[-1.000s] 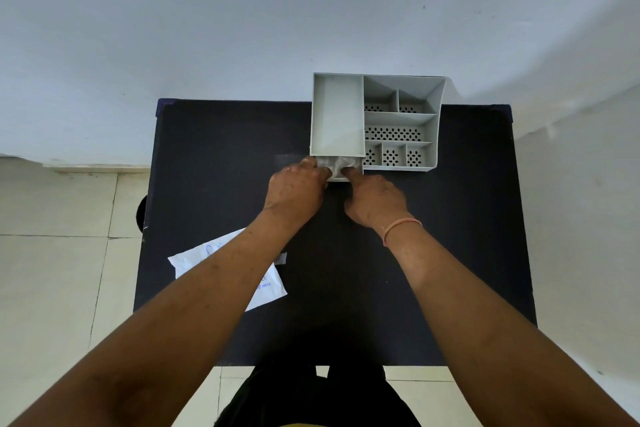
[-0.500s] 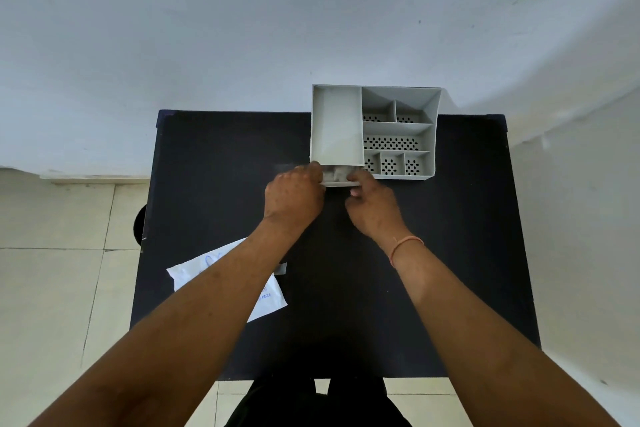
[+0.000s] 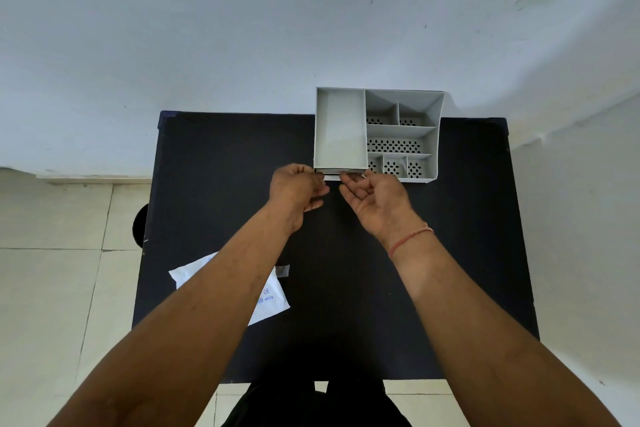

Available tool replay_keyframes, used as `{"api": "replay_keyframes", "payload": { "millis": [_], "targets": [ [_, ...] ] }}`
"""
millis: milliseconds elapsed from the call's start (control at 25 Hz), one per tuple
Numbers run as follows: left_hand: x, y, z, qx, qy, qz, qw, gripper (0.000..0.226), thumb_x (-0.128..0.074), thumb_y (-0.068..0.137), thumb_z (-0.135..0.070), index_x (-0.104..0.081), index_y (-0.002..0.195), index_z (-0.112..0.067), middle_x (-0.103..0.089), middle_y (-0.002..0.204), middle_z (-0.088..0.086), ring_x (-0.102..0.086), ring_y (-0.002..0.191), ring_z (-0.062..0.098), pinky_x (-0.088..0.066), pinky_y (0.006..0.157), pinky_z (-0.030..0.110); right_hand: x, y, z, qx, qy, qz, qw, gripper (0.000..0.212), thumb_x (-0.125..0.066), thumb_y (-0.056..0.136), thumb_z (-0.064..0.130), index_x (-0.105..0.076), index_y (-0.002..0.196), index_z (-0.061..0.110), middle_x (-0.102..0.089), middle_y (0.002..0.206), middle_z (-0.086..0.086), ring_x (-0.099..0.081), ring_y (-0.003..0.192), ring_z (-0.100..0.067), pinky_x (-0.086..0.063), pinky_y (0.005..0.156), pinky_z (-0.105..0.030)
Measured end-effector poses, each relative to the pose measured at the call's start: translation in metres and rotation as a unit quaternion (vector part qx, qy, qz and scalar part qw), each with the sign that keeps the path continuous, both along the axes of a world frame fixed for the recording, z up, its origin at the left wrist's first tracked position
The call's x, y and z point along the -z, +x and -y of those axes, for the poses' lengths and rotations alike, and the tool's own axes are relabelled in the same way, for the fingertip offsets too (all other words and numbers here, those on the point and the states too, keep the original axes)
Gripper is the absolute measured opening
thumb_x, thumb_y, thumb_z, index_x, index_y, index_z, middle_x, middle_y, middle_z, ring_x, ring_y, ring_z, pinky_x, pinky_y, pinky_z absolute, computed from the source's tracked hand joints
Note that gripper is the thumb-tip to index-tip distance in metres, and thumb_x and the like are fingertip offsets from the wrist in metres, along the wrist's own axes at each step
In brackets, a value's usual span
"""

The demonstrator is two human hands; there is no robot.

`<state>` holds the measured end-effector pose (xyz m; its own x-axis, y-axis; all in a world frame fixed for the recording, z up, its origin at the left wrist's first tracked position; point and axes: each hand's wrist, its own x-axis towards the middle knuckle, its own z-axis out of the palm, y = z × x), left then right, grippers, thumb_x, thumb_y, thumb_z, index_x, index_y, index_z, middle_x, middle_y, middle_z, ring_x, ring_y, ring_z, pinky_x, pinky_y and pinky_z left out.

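A grey plastic organiser (image 3: 341,128) stands at the far edge of the black table (image 3: 214,184), with one long bin on its left and several perforated compartments on its right. A shallow drawer (image 3: 333,177) under the long bin sticks out a little at the front. My left hand (image 3: 296,189) has curled fingers and holds the drawer's left end with its fingertips. My right hand (image 3: 375,201) is turned partly palm up, its curled fingertips on the drawer's front edge. What lies inside the drawer is hidden.
A white printed packet (image 3: 268,298) lies on the table's near left, partly under my left forearm. A white wall rises behind the table. Tiled floor (image 3: 55,270) shows to the left, and a dark round object (image 3: 138,225) sits beside the table's left edge.
The white material seen at the drawer mouth a second ago is out of sight. The drawer now shows only a thin strip, and my hands have turned so the palms show.
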<state>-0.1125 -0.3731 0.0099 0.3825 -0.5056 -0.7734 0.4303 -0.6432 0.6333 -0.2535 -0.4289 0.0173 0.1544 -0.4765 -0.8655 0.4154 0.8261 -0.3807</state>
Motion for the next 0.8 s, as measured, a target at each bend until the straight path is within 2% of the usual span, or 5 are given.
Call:
{"api": "replay_keyframes", "payload": {
  "millis": [200, 360, 600, 720, 800],
  "targets": [
    [0.002, 0.013, -0.028, 0.031, 0.01, 0.057, 0.998, 0.016, -0.07, 0.098, -0.005, -0.067, 0.091, -0.019, -0.082, 0.102, 0.005, -0.08, 0.094, 0.022, -0.064, 0.085, 0.043, -0.002, 0.005, -0.029, -0.192, -0.06, -0.121, 0.972, 0.029, -0.051, 0.103, 0.0, -0.066, 0.124, 0.012, -0.07, 0.126, -0.015, -0.07, 0.121, -0.031, -0.058, 0.099, -0.043],
    [0.015, 0.044, -0.092, 0.04, 0.066, 0.161, 0.984, 0.012, -0.075, 0.094, -0.01, -0.071, 0.085, -0.017, -0.08, 0.093, 0.009, -0.08, 0.084, 0.025, -0.064, 0.075, 0.039, 0.017, 0.036, -0.078, -0.497, -0.205, -0.249, 0.806, 0.014, -0.073, 0.093, 0.013, -0.076, 0.106, 0.017, -0.077, 0.116, -0.008, -0.07, 0.101, -0.019, -0.056, 0.088, -0.035],
    [0.039, 0.081, -0.206, 0.039, 0.183, 0.208, 0.96, 0.011, -0.081, 0.09, -0.017, -0.07, 0.09, -0.019, -0.078, 0.087, 0.009, -0.077, 0.079, 0.026, -0.066, 0.075, 0.042, 0.052, 0.112, -0.127, -0.714, -0.375, -0.331, 0.49, 0.07, -0.077, 0.092, 0.031, -0.047, 0.154, 0.018, -0.056, 0.151, -0.012, -0.055, 0.138, -0.034, -0.051, 0.112, -0.049],
    [0.049, 0.089, -0.244, 0.05, 0.222, 0.201, 0.953, 0.017, -0.085, 0.086, -0.02, -0.074, 0.1, -0.02, -0.079, 0.096, 0.009, -0.077, 0.085, 0.028, -0.068, 0.084, 0.052, 0.069, 0.134, -0.132, -0.745, -0.346, -0.379, 0.426, 0.059, -0.08, 0.086, 0.039, -0.061, 0.139, 0.023, -0.063, 0.139, -0.009, -0.058, 0.131, -0.034, -0.053, 0.106, -0.052],
    [0.049, 0.088, -0.259, 0.054, 0.222, 0.19, 0.955, 0.031, -0.087, 0.086, -0.023, -0.073, 0.112, -0.018, -0.078, 0.109, 0.01, -0.076, 0.092, 0.028, -0.068, 0.087, 0.052, 0.068, 0.136, -0.133, -0.761, -0.316, -0.351, 0.445, 0.028, -0.08, 0.083, 0.034, -0.078, 0.107, 0.021, -0.075, 0.117, -0.006, -0.071, 0.11, -0.028, -0.06, 0.093, -0.041]
  ]
}}
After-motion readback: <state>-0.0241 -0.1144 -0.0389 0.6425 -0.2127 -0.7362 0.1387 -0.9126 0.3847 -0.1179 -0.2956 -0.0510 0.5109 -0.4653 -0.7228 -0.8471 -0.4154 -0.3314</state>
